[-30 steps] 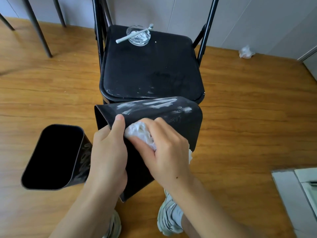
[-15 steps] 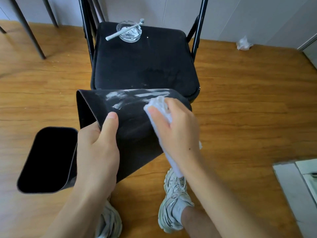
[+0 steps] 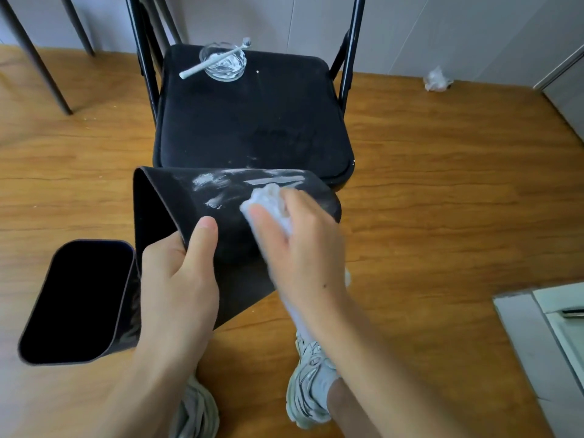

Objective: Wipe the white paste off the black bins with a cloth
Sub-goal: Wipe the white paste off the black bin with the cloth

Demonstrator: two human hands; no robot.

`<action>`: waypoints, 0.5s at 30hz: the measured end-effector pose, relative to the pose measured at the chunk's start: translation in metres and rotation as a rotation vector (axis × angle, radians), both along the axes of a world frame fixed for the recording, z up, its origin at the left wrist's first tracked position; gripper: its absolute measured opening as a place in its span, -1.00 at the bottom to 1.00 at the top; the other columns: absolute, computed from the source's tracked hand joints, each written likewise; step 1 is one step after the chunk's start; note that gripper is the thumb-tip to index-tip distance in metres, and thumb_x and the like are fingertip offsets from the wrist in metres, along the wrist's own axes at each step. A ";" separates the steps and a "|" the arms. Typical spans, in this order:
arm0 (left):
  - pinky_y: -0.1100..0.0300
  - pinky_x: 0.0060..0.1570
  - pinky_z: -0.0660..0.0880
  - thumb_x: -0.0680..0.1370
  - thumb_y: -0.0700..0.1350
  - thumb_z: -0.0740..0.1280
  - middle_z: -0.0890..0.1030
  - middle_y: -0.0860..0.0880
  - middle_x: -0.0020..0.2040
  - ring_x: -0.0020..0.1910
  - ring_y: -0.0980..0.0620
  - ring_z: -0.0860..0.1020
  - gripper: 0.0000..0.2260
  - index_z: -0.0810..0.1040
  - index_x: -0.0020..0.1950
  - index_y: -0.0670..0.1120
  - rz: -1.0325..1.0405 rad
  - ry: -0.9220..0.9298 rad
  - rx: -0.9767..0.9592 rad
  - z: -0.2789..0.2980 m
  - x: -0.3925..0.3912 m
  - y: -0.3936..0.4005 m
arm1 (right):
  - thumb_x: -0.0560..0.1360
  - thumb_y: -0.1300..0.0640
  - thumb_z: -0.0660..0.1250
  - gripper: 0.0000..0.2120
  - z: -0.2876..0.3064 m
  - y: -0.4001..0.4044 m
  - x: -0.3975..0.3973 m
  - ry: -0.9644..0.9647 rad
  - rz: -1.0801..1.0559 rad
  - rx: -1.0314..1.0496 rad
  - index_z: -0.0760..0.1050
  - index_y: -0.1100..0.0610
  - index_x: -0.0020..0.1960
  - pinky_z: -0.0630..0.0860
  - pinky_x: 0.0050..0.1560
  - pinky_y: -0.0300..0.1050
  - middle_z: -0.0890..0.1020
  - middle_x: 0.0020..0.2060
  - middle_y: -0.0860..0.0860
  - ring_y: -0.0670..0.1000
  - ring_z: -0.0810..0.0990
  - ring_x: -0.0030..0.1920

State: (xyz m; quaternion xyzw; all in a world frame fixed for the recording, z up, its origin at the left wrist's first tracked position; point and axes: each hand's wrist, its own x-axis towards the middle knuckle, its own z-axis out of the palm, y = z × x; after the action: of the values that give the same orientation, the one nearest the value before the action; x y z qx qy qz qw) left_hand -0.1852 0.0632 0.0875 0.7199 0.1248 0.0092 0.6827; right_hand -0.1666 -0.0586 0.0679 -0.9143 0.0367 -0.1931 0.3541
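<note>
The smeared black plastic bin (image 3: 177, 203) sits tipped on its side at frame centre, just in front of the black padded folding chair (image 3: 252, 121), w/ its long axis running roughly 7 to 1 o'clock: open mouth toward the person, closed base toward the chair. Left hand (image 3: 180, 279) grips the bin's near rim at abt 7 o'clock from the smears, thumb curled over the wall, fingers hidden inside. Right hand (image 3: 303, 248) holds the crumpled white cloth (image 3: 268, 200) bunched under its fingers, pressing it onto the upper wall.

Key relation: remaining white paste streaks (image 3: 218, 188) lie at 10–11 o'clock from the cloth, close by, along the wall's far edge near the base. Right hand is the nearer one and carries the cloth, so the next stroke likely goes up-left across the wall while the left steadies. More streaks run along the far edge at 12 o'clock from the cloth.

Second black plastic bin (image 3: 79, 301) lies at 8 o'clock, on the wooden floor (image 3: 442, 216), mouth toward camera, touching or just beside the held bin; can't tell which. Some pale marks on its side wall.

On the chair at 12 o'clock: clear glass dish (image 3: 226, 66) w/ a white toothbrush (image 3: 202, 66) resting across it.

No brands, labels or readable writing anywhere.
</note>
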 end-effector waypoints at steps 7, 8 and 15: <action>-0.33 -0.07 0.54 0.48 0.15 0.25 0.54 -0.32 -0.27 -0.21 -0.30 0.58 -0.51 0.44 -0.20 -0.33 0.071 0.073 -0.040 -0.003 -0.006 0.004 | 0.53 -0.12 0.26 -0.72 -0.012 -0.033 0.014 0.052 -0.146 -0.098 0.35 0.02 -0.25 0.15 -0.42 -0.35 0.34 -0.44 -0.15 -0.17 0.31 -0.43; -0.26 -0.14 0.56 0.48 0.16 0.24 0.52 -0.36 -0.29 -0.26 -0.29 0.56 -0.49 0.44 -0.23 -0.34 0.069 0.067 0.000 -0.002 -0.008 0.004 | 0.55 -0.13 0.23 -0.71 -0.019 -0.049 0.018 0.129 -0.209 -0.160 0.32 0.02 -0.25 0.15 -0.42 -0.33 0.32 -0.44 -0.15 -0.18 0.31 -0.43; 0.05 -0.31 0.30 0.56 0.10 0.23 0.38 -0.36 -0.40 -0.35 -0.08 0.38 -0.44 0.41 -0.25 -0.45 0.009 0.008 0.047 0.006 -0.006 -0.005 | 0.55 -0.10 0.24 -0.72 -0.015 -0.042 0.010 0.101 -0.183 -0.167 0.31 0.02 -0.25 0.12 -0.44 -0.35 0.29 -0.44 -0.18 -0.16 0.30 -0.45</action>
State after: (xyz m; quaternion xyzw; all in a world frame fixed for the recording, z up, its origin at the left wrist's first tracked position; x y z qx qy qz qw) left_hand -0.1915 0.0581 0.0936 0.7351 0.1306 0.0120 0.6651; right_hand -0.1571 -0.1003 0.0524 -0.9420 0.1215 -0.1806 0.2553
